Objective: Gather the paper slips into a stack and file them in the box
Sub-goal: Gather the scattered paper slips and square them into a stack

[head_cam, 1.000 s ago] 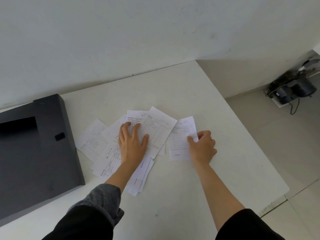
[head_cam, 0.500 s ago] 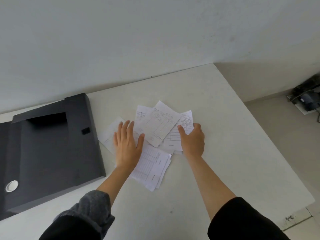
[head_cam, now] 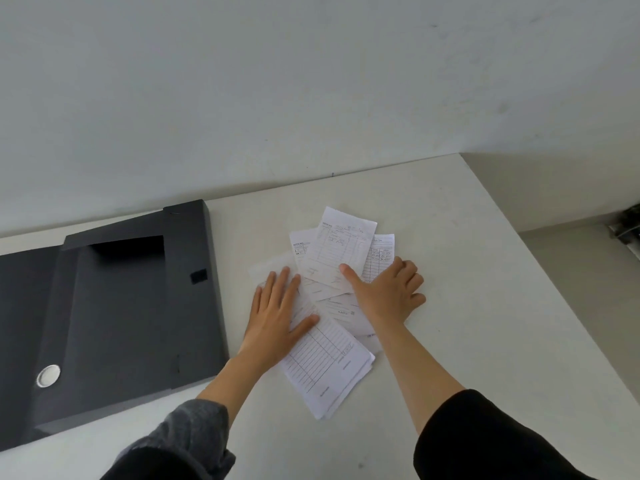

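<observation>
Several white printed paper slips (head_cam: 332, 258) lie overlapped in a loose fan on the white table (head_cam: 467, 306). My left hand (head_cam: 273, 317) lies flat, fingers spread, pressing on the left side of the pile. Over the right side rests my right hand (head_cam: 384, 292), its thumb on the top slip and its fingers curled at the pile's right edge. A dark grey file box (head_cam: 114, 306) lies open and flat just left of the slips, with a round metal fitting (head_cam: 48, 375) near its front left.
A white wall (head_cam: 311, 81) runs along the table's back edge. The table's right edge drops off to a pale floor (head_cam: 588, 289), where a dark device (head_cam: 628, 226) sits at the far right.
Both hands have swept the scattered slips inward from left and right. The spread has shrunk into a tighter overlapped pile. The view has shifted left, showing more of the box.
</observation>
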A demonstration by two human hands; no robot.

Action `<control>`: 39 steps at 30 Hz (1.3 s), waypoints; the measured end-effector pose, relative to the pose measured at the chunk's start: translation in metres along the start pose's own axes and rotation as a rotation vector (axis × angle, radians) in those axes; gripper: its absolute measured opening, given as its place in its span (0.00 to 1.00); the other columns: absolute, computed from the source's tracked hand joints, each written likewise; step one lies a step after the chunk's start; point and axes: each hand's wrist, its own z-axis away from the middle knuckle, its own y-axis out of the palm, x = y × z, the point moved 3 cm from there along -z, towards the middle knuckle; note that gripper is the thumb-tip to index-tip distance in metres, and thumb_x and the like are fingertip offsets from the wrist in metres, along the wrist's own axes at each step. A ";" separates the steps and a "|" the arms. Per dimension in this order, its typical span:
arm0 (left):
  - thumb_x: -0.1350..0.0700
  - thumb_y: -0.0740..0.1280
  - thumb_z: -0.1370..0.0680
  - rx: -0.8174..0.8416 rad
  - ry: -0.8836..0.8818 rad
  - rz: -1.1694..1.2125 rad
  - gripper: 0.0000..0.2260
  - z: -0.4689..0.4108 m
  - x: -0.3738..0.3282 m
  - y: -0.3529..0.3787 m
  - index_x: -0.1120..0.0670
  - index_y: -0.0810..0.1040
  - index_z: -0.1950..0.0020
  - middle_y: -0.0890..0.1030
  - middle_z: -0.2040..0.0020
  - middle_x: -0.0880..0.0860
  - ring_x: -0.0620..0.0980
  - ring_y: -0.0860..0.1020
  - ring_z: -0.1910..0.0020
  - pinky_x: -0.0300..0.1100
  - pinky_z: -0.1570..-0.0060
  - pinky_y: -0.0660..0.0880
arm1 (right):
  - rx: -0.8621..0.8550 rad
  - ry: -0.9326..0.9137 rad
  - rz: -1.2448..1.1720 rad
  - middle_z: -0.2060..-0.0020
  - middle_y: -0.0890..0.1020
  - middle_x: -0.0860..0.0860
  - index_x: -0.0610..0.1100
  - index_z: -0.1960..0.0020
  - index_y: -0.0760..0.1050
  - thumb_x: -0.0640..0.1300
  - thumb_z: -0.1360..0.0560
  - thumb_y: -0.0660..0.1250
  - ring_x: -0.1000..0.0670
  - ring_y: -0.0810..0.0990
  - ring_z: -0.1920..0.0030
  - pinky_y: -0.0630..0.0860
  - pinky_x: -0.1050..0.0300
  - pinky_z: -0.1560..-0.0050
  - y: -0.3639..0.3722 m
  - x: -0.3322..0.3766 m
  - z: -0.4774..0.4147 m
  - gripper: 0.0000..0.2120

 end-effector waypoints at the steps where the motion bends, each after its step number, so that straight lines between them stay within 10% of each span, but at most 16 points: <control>1: 0.27 0.41 0.33 0.003 0.037 -0.008 0.42 -0.004 0.000 0.000 0.48 0.39 0.25 0.39 0.22 0.49 0.51 0.36 0.24 0.48 0.28 0.34 | -0.002 0.001 0.001 0.36 0.66 0.45 0.40 0.35 0.62 0.74 0.39 0.64 0.43 0.64 0.37 0.65 0.46 0.43 0.000 0.001 -0.002 0.47; 8: 0.28 0.51 0.31 -0.036 0.204 -0.072 0.42 -0.024 0.002 -0.007 0.49 0.45 0.24 0.43 0.23 0.47 0.46 0.38 0.25 0.51 0.25 0.42 | 0.118 -0.070 0.044 0.31 0.60 0.45 0.45 0.31 0.57 0.66 0.38 0.71 0.41 0.59 0.33 0.62 0.44 0.39 0.001 0.002 -0.015 0.45; 17: 0.43 0.57 0.22 -0.403 -0.290 0.292 0.30 0.038 -0.007 -0.018 0.54 0.51 0.25 0.57 0.23 0.53 0.54 0.53 0.25 0.50 0.27 0.50 | 0.285 -0.083 -0.009 0.28 0.55 0.47 0.49 0.27 0.54 0.54 0.36 0.75 0.43 0.53 0.29 0.59 0.44 0.33 -0.007 -0.009 -0.008 0.45; 32: 0.52 0.70 0.28 -0.255 -0.419 0.461 0.33 0.032 -0.021 -0.014 0.55 0.57 0.29 0.63 0.33 0.56 0.56 0.64 0.35 0.51 0.40 0.71 | 0.399 -0.129 -0.031 0.32 0.56 0.48 0.52 0.27 0.56 0.45 0.33 0.73 0.44 0.55 0.33 0.67 0.48 0.34 -0.012 -0.023 0.016 0.40; 39: 0.47 0.70 0.28 -0.341 -0.497 0.530 0.35 0.040 -0.033 -0.008 0.55 0.57 0.28 0.63 0.30 0.56 0.56 0.61 0.32 0.54 0.34 0.64 | 0.287 -0.158 -0.039 0.34 0.61 0.47 0.51 0.30 0.60 0.58 0.32 0.70 0.44 0.59 0.33 0.68 0.46 0.39 -0.014 -0.024 0.022 0.35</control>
